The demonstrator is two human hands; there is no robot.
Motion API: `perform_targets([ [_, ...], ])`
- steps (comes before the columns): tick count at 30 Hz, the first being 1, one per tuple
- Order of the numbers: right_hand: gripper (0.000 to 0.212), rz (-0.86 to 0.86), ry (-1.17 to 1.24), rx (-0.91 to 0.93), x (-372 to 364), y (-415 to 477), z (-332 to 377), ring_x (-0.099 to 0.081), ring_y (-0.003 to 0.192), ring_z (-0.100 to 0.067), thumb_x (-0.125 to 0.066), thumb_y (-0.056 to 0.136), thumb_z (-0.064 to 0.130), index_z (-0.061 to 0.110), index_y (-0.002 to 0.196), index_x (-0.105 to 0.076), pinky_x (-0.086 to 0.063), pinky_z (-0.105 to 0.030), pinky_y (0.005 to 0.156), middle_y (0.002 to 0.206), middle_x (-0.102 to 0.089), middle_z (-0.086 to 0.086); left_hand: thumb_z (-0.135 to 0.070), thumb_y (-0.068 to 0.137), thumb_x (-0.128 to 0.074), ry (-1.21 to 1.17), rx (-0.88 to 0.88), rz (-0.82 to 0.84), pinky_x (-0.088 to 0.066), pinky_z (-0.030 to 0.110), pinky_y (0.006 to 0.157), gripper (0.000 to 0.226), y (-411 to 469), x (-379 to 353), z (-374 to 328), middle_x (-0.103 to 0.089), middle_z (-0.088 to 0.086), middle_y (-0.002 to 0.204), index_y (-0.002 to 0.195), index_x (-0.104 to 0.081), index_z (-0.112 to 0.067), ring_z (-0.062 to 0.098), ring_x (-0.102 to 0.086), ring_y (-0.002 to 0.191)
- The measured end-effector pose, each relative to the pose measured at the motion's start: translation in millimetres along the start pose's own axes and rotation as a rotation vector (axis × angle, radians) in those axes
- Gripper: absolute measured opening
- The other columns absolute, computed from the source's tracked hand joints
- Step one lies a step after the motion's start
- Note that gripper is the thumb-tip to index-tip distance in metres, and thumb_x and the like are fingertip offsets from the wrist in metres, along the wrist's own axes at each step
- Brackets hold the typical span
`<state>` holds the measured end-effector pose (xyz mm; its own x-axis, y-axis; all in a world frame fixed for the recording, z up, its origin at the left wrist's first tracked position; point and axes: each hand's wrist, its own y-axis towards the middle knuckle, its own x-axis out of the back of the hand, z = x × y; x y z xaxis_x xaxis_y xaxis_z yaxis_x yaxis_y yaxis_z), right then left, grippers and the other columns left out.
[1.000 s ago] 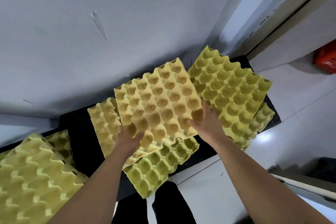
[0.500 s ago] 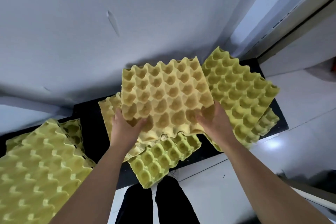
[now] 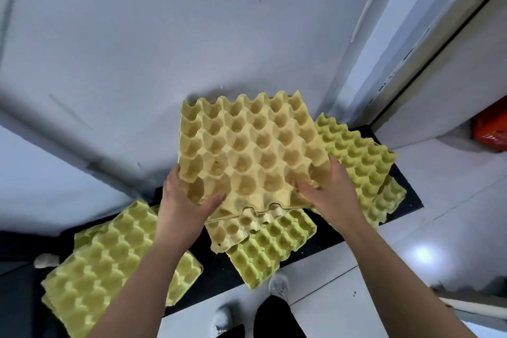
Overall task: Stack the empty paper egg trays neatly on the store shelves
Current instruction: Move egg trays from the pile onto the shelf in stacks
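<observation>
A: What's on the left?
B: A green stack (image 3: 104, 269) on the black shelf (image 3: 216, 269). The frame cuts off its near corner and the left forearm (image 3: 142, 285) crosses it. A pale lump (image 3: 45, 260) beside it is too blurred to name.
A: And the hands?
B: The left hand (image 3: 181, 200) grips the tan tray (image 3: 247, 151) at its near left corner, thumb on top among the cups and fingers underneath. The right hand (image 3: 329, 192) grips the near right corner the same way. The tray is held tilted above the middle pile, cups toward the camera.
A: Under it?
B: A second tan tray (image 3: 233, 229), mostly hidden, lies askew on a green tray (image 3: 269, 252) that overhangs the shelf edge.
A: Further right?
B: More green trays (image 3: 356, 156), partly behind the right hand. A red thing (image 3: 491, 129) is cut off at the edge. Shoes (image 3: 278, 284) show below.
</observation>
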<state>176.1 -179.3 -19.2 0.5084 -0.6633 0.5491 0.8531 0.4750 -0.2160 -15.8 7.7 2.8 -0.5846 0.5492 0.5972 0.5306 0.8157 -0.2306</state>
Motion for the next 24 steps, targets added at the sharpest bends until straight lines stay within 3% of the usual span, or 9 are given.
perform_targets([
  [2, 0.065, -0.028, 0.034, 0.042, -1, -24, 23, -0.059, 0.106, -0.01, -0.075, 0.06, 0.053, 0.036, 0.117, -0.049, -0.053, -0.039, 0.086, 0.113, -0.06, 0.01, -0.038, 0.072, -0.083, -0.005, -0.039, -0.015, -0.035, 0.035, 0.105, 0.102, -13, 29, -3, -0.036, -0.002, 0.151, 0.152, -0.022, -0.02, 0.018, -0.038, 0.136],
  [6, 0.051, -0.069, 0.069, 0.142, -1, -70, 73, -0.061, 0.094, 0.001, -0.08, 0.073, 0.031, 0.027, 0.116, -0.052, -0.047, -0.018, 0.073, 0.104, -0.063, 0.016, -0.039, 0.071, -0.083, -0.041, -0.109, -0.079, -0.035, 0.037, 0.108, 0.106, -42, 88, -8, -0.033, -0.002, 0.154, 0.154, -0.019, -0.02, 0.018, -0.037, 0.138],
  [10, 0.041, -0.078, 0.056, 0.271, -3, -100, 114, -0.058, 0.088, 0.008, -0.077, 0.076, 0.031, 0.028, 0.11, -0.054, -0.04, -0.006, 0.064, 0.099, -0.063, 0.017, -0.045, 0.065, -0.085, -0.097, -0.121, -0.168, -0.042, 0.042, 0.107, 0.109, -72, 137, -16, -0.04, 0.0, 0.151, 0.152, -0.023, -0.021, 0.016, -0.05, 0.127],
  [14, 0.038, -0.045, 0.103, 0.368, -3, -123, 152, -0.061, 0.089, 0.004, -0.076, 0.077, 0.034, 0.03, 0.109, -0.055, -0.044, -0.013, 0.068, 0.099, -0.065, 0.016, -0.05, 0.06, -0.085, -0.171, -0.133, -0.283, -0.054, 0.036, 0.085, 0.097, -105, 180, -22, -0.053, -0.007, 0.133, 0.141, -0.037, -0.027, -0.006, -0.059, 0.087],
  [17, 0.04, 0.006, 0.132, 0.456, -7, -138, 174, -0.063, 0.091, 0.0, -0.075, 0.077, 0.034, 0.031, 0.111, -0.055, -0.051, -0.021, 0.077, 0.102, -0.066, 0.014, -0.037, 0.067, -0.086, -0.188, -0.159, -0.405, -0.043, 0.009, 0.06, 0.062, -137, 203, -23, -0.053, -0.014, 0.113, 0.116, -0.048, -0.037, -0.022, -0.054, 0.07],
  [18, 0.04, 0.021, 0.14, 0.478, -8, -142, 180, -0.064, 0.092, -0.004, -0.075, 0.077, 0.035, 0.033, 0.111, -0.055, -0.052, -0.028, 0.08, 0.103, -0.066, 0.014, -0.033, 0.068, -0.086, -0.202, -0.156, -0.435, -0.042, 0.005, 0.055, 0.057, -147, 208, -24, -0.053, -0.016, 0.108, 0.11, -0.048, -0.041, -0.025, -0.053, 0.068],
  [20, 0.038, 0.069, 0.157, 0.529, -12, -156, 192, -0.066, 0.09, -0.008, -0.075, 0.077, 0.036, 0.034, 0.109, -0.055, -0.053, -0.03, 0.076, 0.102, -0.067, 0.013, -0.041, 0.064, -0.087, -0.218, -0.136, -0.499, -0.044, 0.004, 0.061, 0.071, -167, 224, -17, -0.055, -0.015, 0.114, 0.124, -0.048, -0.036, -0.015, -0.059, 0.078],
  [22, 0.036, 0.12, 0.176, 0.577, -17, -170, 205, -0.067, 0.089, -0.009, -0.075, 0.077, 0.037, 0.033, 0.108, -0.056, -0.052, -0.028, 0.074, 0.101, -0.068, 0.012, -0.059, 0.055, -0.085, -0.242, -0.104, -0.573, -0.056, 0.023, 0.07, 0.098, -189, 238, -7, -0.055, -0.013, 0.126, 0.137, -0.041, -0.03, 0.008, -0.064, 0.096],
  [24, 0.041, 0.162, 0.204, 0.613, -25, -186, 216, -0.067, 0.09, -0.01, -0.074, 0.074, 0.042, 0.032, 0.109, -0.056, -0.054, -0.034, 0.078, 0.101, -0.069, 0.011, -0.052, 0.057, -0.087, -0.262, -0.106, -0.659, -0.052, 0.014, 0.068, 0.091, -215, 252, 1, -0.054, -0.014, 0.126, 0.133, -0.043, -0.032, 0.008, -0.06, 0.102],
])
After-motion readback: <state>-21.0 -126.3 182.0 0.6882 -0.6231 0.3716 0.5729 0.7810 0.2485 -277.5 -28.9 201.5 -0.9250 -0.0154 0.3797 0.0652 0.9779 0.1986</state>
